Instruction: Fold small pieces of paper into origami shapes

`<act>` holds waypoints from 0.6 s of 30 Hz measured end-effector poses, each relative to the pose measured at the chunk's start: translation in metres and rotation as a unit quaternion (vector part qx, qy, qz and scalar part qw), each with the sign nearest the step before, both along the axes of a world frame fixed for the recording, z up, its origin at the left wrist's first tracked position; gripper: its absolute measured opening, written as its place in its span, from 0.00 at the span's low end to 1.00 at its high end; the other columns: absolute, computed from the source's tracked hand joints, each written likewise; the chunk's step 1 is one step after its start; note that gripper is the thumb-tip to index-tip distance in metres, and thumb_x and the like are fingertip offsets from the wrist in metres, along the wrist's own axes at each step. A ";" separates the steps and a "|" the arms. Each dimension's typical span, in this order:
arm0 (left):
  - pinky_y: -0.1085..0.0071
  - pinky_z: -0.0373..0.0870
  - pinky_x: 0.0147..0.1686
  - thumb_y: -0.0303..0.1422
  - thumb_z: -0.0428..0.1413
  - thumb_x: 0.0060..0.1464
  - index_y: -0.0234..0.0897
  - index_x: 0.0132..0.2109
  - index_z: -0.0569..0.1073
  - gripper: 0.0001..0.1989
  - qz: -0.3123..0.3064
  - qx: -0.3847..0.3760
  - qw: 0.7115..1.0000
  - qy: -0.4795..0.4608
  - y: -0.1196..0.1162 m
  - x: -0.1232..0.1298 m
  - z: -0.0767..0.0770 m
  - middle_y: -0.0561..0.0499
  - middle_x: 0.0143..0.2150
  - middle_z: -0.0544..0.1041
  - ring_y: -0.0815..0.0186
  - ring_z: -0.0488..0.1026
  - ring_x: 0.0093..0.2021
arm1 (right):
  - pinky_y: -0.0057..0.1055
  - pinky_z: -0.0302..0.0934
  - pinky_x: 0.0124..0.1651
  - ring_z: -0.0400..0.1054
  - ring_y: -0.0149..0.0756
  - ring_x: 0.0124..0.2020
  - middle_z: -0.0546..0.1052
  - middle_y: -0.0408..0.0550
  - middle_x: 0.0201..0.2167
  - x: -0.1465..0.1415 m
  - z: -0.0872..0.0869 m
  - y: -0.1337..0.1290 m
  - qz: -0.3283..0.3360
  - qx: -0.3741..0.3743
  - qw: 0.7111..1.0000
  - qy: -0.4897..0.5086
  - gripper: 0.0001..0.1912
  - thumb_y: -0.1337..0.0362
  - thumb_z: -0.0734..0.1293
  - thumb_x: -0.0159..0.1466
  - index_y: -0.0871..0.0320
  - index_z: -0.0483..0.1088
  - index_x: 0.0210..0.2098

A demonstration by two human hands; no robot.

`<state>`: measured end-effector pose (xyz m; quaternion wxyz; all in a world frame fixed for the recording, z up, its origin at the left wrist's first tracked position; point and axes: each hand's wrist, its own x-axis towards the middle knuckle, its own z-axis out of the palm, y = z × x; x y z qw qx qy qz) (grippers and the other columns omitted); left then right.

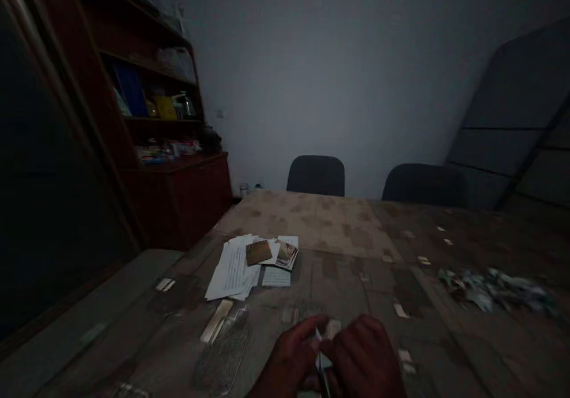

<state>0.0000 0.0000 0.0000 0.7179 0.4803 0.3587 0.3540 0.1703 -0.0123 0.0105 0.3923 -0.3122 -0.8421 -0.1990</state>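
Observation:
My left hand [291, 356] and my right hand [363, 356] come together at the bottom middle of the view, both pinching a small piece of white paper [323, 356]. A thin dark object [323, 380] shows below my fingers; it is too dark to identify. Up and to the left of my hands lies a stack of white printed sheets [231, 270], with a brown card [259, 252] and a picture card [286, 254] on it. A small gridded sheet [276, 277] lies beside them. A heap of torn paper scraps [494, 291] lies to the right.
The patterned table [312, 220] holds scattered paper bits and a clear mesh-like item [222, 350] near my hands. A dark wooden shelf unit [155, 89] stands at the left. Several dark chair backs, such as one [316, 175], line the far edge.

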 end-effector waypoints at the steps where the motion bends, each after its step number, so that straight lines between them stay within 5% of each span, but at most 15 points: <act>1: 0.62 0.72 0.39 0.52 0.59 0.49 0.32 0.59 0.69 0.37 -0.004 0.008 1.000 -0.002 -0.001 0.000 0.001 0.39 0.49 0.74 0.50 0.72 0.47 | 0.39 0.52 0.38 0.60 0.39 0.27 0.74 0.48 0.21 -0.002 -0.001 0.000 -0.006 -0.014 1.000 0.012 0.09 0.76 0.63 0.56 0.61 0.72 0.32; 10: 0.56 0.61 0.56 0.53 0.62 0.45 0.31 0.61 0.67 0.42 -0.036 0.093 0.995 -0.006 0.000 -0.005 -0.002 0.36 0.56 0.72 0.47 0.67 0.56 | 0.37 0.52 0.37 0.64 0.40 0.29 0.74 0.48 0.27 0.002 0.001 0.000 0.033 -0.141 0.989 0.041 0.08 0.68 0.59 0.65 0.60 0.70 0.38; 18: 0.63 0.70 0.39 0.53 0.61 0.48 0.33 0.64 0.61 0.43 -0.071 0.071 0.994 -0.053 -0.002 -0.002 0.003 0.38 0.49 0.75 0.60 0.75 0.34 | 0.37 0.54 0.37 0.66 0.41 0.31 0.74 0.48 0.29 0.011 0.002 -0.001 0.058 -0.206 0.976 0.028 0.07 0.69 0.61 0.65 0.58 0.68 0.41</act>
